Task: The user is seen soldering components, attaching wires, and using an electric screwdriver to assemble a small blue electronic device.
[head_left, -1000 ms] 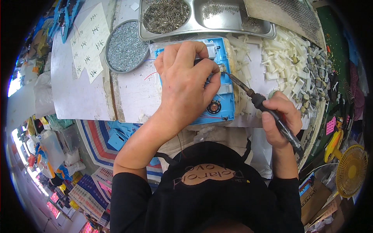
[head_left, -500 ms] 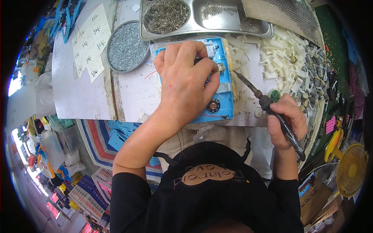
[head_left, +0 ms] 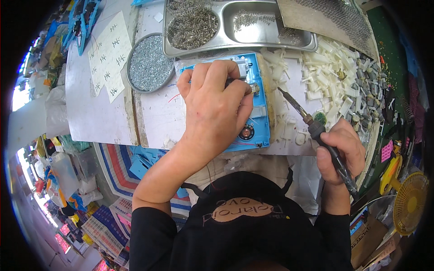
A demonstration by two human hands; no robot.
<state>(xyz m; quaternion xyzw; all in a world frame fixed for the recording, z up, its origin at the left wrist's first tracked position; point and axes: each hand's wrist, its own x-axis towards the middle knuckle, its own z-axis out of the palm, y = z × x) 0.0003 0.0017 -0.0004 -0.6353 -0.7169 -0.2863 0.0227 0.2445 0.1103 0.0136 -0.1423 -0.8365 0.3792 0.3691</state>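
My left hand (head_left: 211, 106) rests over a blue plastic housing (head_left: 266, 116), thumb and fingers pinched near a small metal part (head_left: 256, 88) at its right side. Whatever sits between those fingertips is hidden. A round speaker (head_left: 246, 132) lies in the housing's near right part, and a thin red wire (head_left: 173, 97) sticks out to its left. In my right hand (head_left: 342, 152) is a soldering iron (head_left: 312, 124), gripped by its dark handle. Its tip points up and left, a short way right of the housing and apart from it.
A steel tray (head_left: 221, 38) with small metal parts stands at the back. Left of the housing sits a round dish of screws (head_left: 150, 63), beside a marked paper sheet (head_left: 108, 58). White plastic pieces (head_left: 327, 83) are heaped on the right. A yellow fan (head_left: 409, 203) stands lower right.
The bench sits slightly lower in the picture. The soldering iron and my right hand have shifted a little to the right, away from the housing. My left hand keeps its pinch over the housing.
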